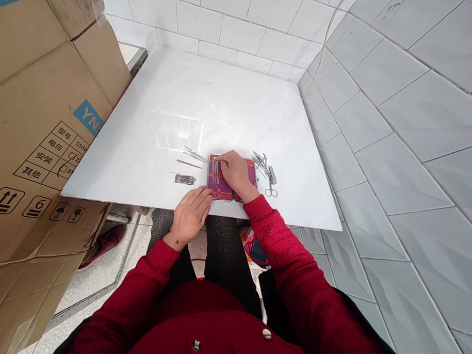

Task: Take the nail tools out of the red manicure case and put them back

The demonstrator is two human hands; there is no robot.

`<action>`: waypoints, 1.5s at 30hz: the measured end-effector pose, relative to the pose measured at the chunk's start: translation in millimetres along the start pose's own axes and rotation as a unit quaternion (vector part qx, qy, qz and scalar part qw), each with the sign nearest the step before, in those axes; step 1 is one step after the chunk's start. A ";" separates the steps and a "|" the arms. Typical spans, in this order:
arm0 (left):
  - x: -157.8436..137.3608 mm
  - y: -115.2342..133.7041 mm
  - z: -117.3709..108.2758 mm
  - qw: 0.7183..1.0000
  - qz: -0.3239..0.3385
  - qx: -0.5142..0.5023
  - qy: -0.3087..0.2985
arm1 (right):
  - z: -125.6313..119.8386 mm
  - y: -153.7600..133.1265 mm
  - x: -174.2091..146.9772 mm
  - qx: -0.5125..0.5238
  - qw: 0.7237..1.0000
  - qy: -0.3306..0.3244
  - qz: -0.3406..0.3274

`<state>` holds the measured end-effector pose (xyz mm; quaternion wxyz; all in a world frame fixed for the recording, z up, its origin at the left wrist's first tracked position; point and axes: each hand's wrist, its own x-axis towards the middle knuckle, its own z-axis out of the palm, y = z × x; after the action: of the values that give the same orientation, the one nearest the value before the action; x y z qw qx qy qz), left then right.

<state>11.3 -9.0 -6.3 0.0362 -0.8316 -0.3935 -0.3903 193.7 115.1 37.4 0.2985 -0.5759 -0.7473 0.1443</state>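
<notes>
Your purple-lined case (227, 189) lies open mid-frame; your right hand (235, 170) curls over it, grip unclear; your left hand (190, 214) rests, fingers extended.

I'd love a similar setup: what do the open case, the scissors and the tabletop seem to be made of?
Open case: perhaps imitation leather or fabric inside, going by its evenly coloured purple lining; too small to be sure.
Scissors: probably metal with a polished finish, judging by their silvery look.
Tabletop: a hard, glossy white surface that mirrors light, perhaps glass or laminate.
</notes>
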 end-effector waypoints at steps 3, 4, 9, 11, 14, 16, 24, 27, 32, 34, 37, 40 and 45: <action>-1.1 0.1 0.6 1.000 -0.005 -0.006 -0.003 | -3.2 -3.6 -2.7 -0.020 1.000 -0.010 0.000; -1.4 0.2 0.7 1.000 -0.005 -0.006 -0.004 | -4.6 -5.2 -3.4 -0.028 1.000 -0.010 0.001; -1.8 1.1 1.0 1.000 -0.003 -0.005 -0.004 | -13.1 -22.7 -5.1 -0.054 0.998 -0.022 -0.007; -1.7 1.3 1.4 1.000 -0.003 -0.003 0.000 | -16.0 -35.6 -4.4 -0.053 0.997 -0.053 -0.021; -2.0 0.9 3.0 1.000 0.002 0.003 0.016 | -16.0 -60.2 -0.4 -0.059 0.989 -0.119 -0.056; -2.9 0.1 4.6 1.000 0.005 0.004 0.021 | -12.0 -77.8 4.5 -0.085 0.981 -0.158 -0.080; -9.5 -3.3 9.6 1.000 -0.005 -0.019 -0.007 | 11.0 -102.3 22.3 -0.231 0.950 -0.180 -0.103; -11.2 -3.5 10.6 1.000 0.002 -0.009 -0.003 | 8.5 -86.3 27.0 -0.249 0.956 -0.144 -0.059; -12.4 -3.5 12.6 1.000 -0.003 -0.006 -0.002 | -2.1 -67.1 34.6 -0.248 0.962 -0.115 -0.014; -12.8 -3.5 13.5 1.000 -0.007 -0.009 -0.005 | -1.8 -66.4 36.6 -0.241 0.963 -0.120 -0.018; -13.4 -3.6 14.0 1.000 -0.012 -0.019 -0.016 | 4.7 -68.8 39.8 -0.232 0.964 -0.122 -0.037; -13.4 -3.5 13.0 1.000 -0.011 -0.015 -0.023 | 13.7 -71.0 44.2 -0.239 0.961 -0.126 -0.051; -12.2 -2.9 10.7 1.000 -0.004 0.002 -0.020 | 22.8 -68.3 50.9 -0.259 0.954 -0.135 -0.063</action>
<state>11.3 -10.7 -22.7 0.0281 -0.8377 -0.3979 -0.3730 118.7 146.1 72.1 0.0440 -0.5603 -0.8271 0.0035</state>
